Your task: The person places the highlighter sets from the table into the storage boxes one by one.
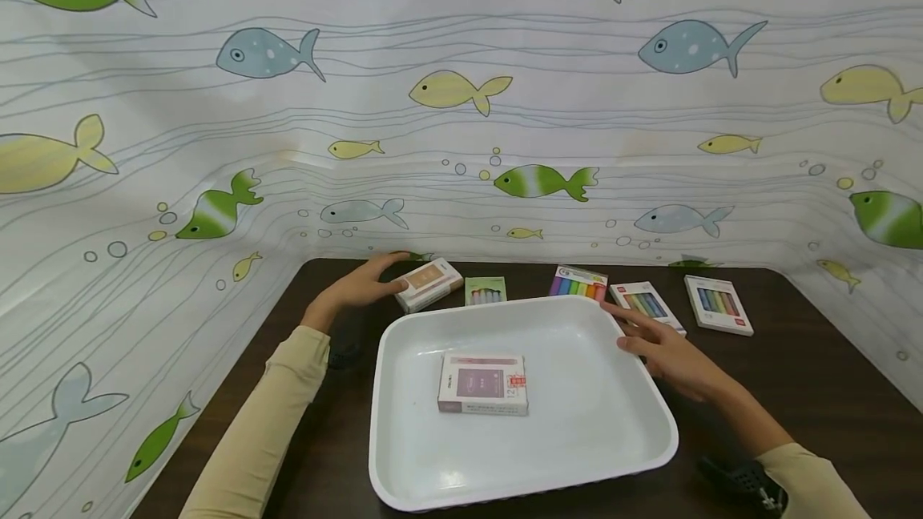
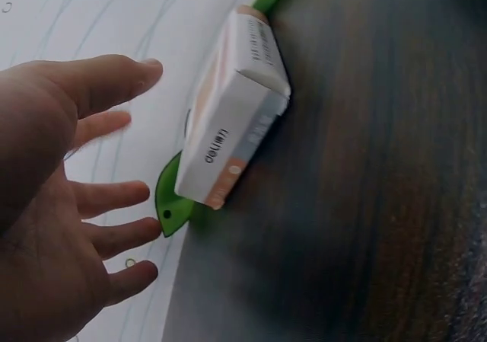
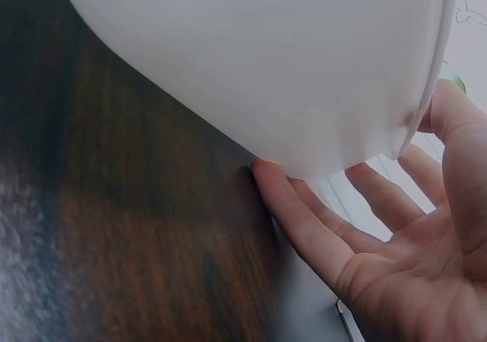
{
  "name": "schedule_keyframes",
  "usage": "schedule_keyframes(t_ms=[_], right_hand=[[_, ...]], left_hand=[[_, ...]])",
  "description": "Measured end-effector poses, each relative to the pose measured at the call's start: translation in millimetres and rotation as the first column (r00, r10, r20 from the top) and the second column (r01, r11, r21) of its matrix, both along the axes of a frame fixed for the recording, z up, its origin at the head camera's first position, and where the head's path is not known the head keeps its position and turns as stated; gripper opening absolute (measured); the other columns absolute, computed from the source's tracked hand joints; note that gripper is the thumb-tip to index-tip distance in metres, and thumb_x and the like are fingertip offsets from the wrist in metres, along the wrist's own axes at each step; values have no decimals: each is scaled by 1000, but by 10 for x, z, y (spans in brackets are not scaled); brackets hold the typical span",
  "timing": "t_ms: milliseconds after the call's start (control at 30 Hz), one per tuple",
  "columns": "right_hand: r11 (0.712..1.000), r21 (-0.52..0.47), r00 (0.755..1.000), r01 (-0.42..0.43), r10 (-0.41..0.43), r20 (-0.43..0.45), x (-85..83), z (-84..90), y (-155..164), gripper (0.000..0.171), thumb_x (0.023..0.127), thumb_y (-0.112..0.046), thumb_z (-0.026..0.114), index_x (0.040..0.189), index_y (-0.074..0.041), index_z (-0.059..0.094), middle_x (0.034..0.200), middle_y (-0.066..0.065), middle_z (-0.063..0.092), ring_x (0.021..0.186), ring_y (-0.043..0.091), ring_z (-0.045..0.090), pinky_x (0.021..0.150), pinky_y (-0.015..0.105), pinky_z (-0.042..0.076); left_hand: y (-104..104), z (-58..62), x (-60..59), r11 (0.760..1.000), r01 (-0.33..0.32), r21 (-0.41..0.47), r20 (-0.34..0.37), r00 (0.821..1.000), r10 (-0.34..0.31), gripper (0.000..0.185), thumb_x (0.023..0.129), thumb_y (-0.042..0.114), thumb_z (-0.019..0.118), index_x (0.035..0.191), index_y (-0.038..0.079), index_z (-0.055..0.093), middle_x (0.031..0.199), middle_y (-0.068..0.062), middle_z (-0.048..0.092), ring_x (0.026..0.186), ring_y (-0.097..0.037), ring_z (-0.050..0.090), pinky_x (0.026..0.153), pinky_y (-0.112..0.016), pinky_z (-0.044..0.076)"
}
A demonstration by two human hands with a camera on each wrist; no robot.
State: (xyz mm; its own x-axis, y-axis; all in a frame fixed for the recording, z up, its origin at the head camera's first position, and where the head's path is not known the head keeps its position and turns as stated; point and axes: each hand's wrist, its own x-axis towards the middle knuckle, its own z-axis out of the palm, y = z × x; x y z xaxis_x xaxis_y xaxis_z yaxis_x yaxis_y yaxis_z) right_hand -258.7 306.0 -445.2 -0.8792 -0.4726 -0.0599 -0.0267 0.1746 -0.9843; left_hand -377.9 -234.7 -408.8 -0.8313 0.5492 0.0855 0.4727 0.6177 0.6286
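A white rectangular tray [image 1: 411, 455] sits slightly turned on the dark table, and a small white carton with a mauve label [image 1: 481, 384] lies inside it. Behind the tray's left corner, my left hand [image 1: 364, 283] reaches toward a white carton with a tan label [image 1: 430, 285]. Thumb and fingers are spread, and the left wrist view has a gap between them and that carton [image 2: 232, 121]. At the tray's right far corner is my right hand [image 1: 671, 355], its thumb at the rim. Its extended fingers [image 3: 304, 220] touch the tray's outer wall in the right wrist view.
Along the back stand a green box [image 1: 485, 290], a box with rainbow-coloured sticks [image 1: 579, 283] and two white boxes with coloured sticks, one partly behind my right hand [image 1: 646, 304], the other farther right [image 1: 718, 305]. A fish-patterned sheet [image 1: 461, 134] rises behind the table.
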Motion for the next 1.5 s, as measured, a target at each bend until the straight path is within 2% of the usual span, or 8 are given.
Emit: schedule_keyframes(t_ms=[167, 333, 633, 1000, 1100, 1200, 1333, 1500], right_hand=[[1000, -3, 1000, 11, -11, 4, 13, -33, 4, 63, 107, -19, 54, 163, -24, 26, 144, 32, 38, 116, 43, 61, 79, 60, 55], [1000, 0, 1000, 11, -11, -6, 27, -28, 0, 63, 107, -19, 54, 163, -21, 25, 145, 34, 37, 116, 44, 60, 80, 59, 55], [1000, 3, 1000, 19, -19, -20, 56, -11, -5, 64, 107, -18, 55, 163, -19, 25, 148, 35, 35, 116, 44, 60, 79, 58, 55], [999, 21, 999, 46, -46, -10, 50, 13, -12, 64, 106, -20, 57, 163, -24, 28, 150, 31, 35, 117, 41, 61, 79, 57, 56], [999, 18, 999, 30, -30, -11, 44, 25, -31, 64, 106, -20, 56, 163, -24, 27, 148, 32, 36, 117, 42, 61, 79, 58, 56], [1000, 9, 1000, 15, -15, -2, 34, 22, -38, 63, 107, -19, 55, 163, -24, 27, 149, 32, 36, 118, 43, 60, 80, 58, 55], [1000, 6, 1000, 9, -9, -3, 27, 16, -37, 63, 107, -18, 55, 163, -23, 27, 149, 33, 35, 117, 43, 60, 80, 59, 55], [1000, 6, 1000, 17, -17, -7, 32, 20, -22, 63, 107, -18, 55, 163, -22, 27, 149, 34, 35, 116, 44, 60, 79, 59, 55]], left_hand=[[60, -78, -15, 998, 46, -39, -39, 998, -47, 60, 104, 23, 60, 156, 2, 37, 155, -25, 34, 142, -44, 28, 110, -65, 27], [130, -107, 28, 994, 78, -73, -19, 997, -80, 65, 102, 27, 63, 157, 5, 36, 155, -25, 33, 138, -43, 33, 104, -64, 34], [194, -137, 72, 989, 95, -110, 11, 995, -94, 72, 100, 32, 66, 158, 4, 35, 159, -34, 17, 145, -50, 21, 107, -66, 30], [232, -152, 43, 993, 58, -105, -2, 998, -58, 52, 106, 26, 56, 151, 1, 46, 152, -25, 40, 140, -43, 35, 109, -60, 32], [219, -122, 46, 991, 15, -131, -6, 1000, -16, 54, 104, 26, 59, 150, 1, 47, 149, -25, 43, 136, -42, 40, 109, -60, 33], [218, -96, 39, 985, -59, -161, 26, 998, 64, 65, 100, 31, 66, 152, 1, 43, 147, -26, 46, 129, -41, 47, 106, -59, 36], [226, -73, 20, 972, -129, -197, 55, 988, 142, 81, 95, 37, 71, 153, -8, 36, 146, -28, 47, 125, -40, 51, 105, -57, 39], [244, -72, -9, 964, -172, -202, 25, 983, 181, 84, 91, 39, 75, 148, -13, 41, 135, -26, 56, 113, -37, 56, 99, -54, 44]])
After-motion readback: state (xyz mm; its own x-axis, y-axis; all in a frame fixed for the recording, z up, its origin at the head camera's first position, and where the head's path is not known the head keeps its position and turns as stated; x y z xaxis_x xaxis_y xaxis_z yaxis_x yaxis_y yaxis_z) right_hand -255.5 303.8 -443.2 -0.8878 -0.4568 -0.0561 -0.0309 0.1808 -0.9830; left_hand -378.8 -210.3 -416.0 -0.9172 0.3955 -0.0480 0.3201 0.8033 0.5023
